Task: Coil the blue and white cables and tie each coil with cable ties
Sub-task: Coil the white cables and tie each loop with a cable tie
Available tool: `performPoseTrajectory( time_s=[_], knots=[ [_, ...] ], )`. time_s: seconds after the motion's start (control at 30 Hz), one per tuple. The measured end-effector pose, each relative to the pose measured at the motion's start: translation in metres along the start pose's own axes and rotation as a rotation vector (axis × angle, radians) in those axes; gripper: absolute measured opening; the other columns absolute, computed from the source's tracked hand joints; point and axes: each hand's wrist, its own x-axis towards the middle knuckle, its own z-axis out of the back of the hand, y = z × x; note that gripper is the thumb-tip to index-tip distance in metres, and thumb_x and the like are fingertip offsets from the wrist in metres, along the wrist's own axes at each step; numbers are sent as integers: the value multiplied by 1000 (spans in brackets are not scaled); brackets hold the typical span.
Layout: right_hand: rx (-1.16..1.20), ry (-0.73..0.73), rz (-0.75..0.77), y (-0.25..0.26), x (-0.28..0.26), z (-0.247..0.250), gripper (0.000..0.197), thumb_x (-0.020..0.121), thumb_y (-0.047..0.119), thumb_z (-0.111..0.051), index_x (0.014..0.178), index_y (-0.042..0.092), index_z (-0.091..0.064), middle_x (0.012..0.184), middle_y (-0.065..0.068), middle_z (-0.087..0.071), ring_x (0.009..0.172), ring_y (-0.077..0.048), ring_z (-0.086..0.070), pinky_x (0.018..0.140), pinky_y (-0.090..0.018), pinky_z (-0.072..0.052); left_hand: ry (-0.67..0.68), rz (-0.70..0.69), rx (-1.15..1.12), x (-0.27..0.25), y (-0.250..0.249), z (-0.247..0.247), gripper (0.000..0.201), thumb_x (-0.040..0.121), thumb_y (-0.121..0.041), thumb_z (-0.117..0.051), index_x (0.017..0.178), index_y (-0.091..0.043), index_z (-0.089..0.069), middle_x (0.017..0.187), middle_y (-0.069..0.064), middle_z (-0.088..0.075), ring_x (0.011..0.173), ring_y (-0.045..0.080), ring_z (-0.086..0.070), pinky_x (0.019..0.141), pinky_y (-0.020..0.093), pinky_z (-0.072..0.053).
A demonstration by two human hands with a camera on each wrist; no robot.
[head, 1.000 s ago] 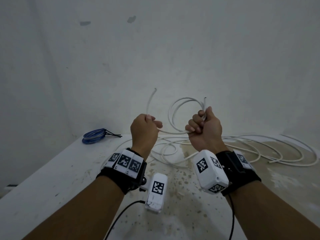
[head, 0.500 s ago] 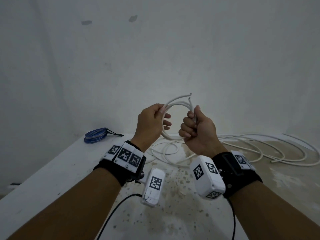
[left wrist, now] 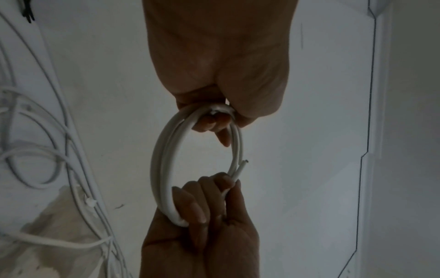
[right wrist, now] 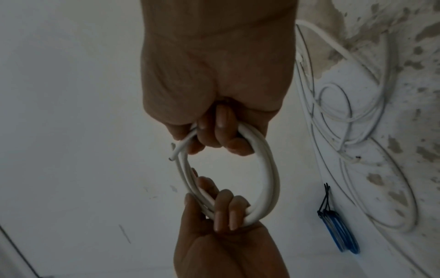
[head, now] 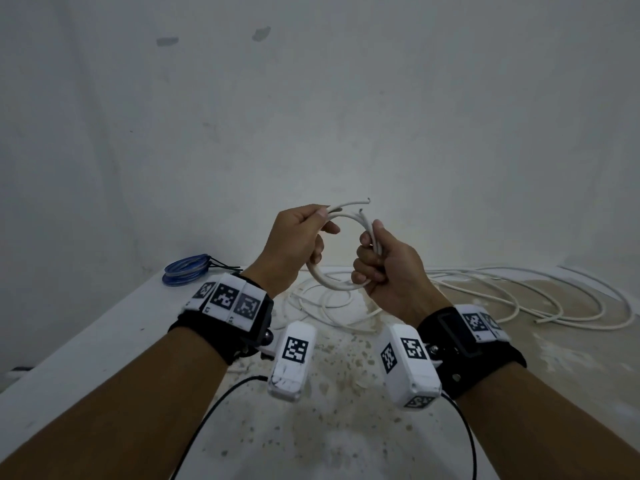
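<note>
A small coil of white cable (head: 333, 285) hangs in the air between my hands, above the table. My left hand (head: 313, 237) grips its left side, fingers curled through the ring, with one cable end (head: 356, 202) sticking out past the thumb. My right hand (head: 370, 258) grips the right side, where a second end pokes up. The left wrist view shows the white coil (left wrist: 161, 169) held top and bottom. The blue cable coil (head: 187, 273) lies at the table's far left corner, bound with black cable ties (head: 225, 266); the blue coil (right wrist: 340, 231) also appears in the right wrist view.
More white cable (head: 519, 299) lies in loose loops across the far right of the stained white table (head: 104, 334), some running under my hands. A bare wall (head: 311, 116) stands right behind the table. Black wires (head: 207, 420) hang from the wrist cameras.
My left hand swung right and up, bringing the free cable end round into the ring. Both hands rose and came closer, and the loops tightened into one small coil.
</note>
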Motion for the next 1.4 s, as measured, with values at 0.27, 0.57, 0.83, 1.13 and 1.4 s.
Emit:
performPoseTrajectory(
  time_s=[0.27, 0.57, 0.83, 1.13, 1.4],
  knots=[
    [-241, -12, 49, -4, 2, -1, 36, 103, 36, -47, 85, 7, -58, 52, 4, -25, 41, -10, -23, 48, -26, -37, 149, -97, 279, 0, -4, 15, 27, 102, -19, -46, 111, -20, -71, 69, -1, -51, 46, 12, -41, 46, 30, -45],
    [-409, -16, 41, -4, -2, -8, 35, 103, 33, -47, 81, 8, -58, 51, 4, -25, 42, -11, -24, 48, -27, -38, 221, -104, 442, 3, -1, 22, 33, 103, -12, -37, 112, -21, -67, 83, 3, -62, 50, 17, -40, 45, 30, -42],
    [-524, 1, 58, -14, -4, -4, 38, 103, 35, -46, 84, 5, -59, 49, 5, -28, 42, -11, -26, 51, -28, -40, 181, -195, 548, -3, 10, 18, 23, 99, -32, -51, 94, -21, -71, 70, 6, -55, 51, 5, -41, 54, 23, -35],
    [-498, -56, -95, -14, -3, -11, 48, 100, 50, -46, 77, 10, -59, 51, 4, -30, 41, -11, -25, 46, -26, -29, 117, -298, 631, -8, 22, 10, 25, 96, -36, -57, 84, -19, -70, 72, -3, -68, 69, 14, -61, 67, 31, -48],
    [-268, -154, -136, -6, 3, -8, 38, 101, 35, -47, 74, 10, -52, 47, 5, -29, 36, -10, -20, 38, -21, -19, 32, 122, 34, -19, 27, 4, 26, 105, -25, -38, 100, -9, -58, 60, -3, -39, 43, 8, -32, 39, 21, -30]
  ],
)
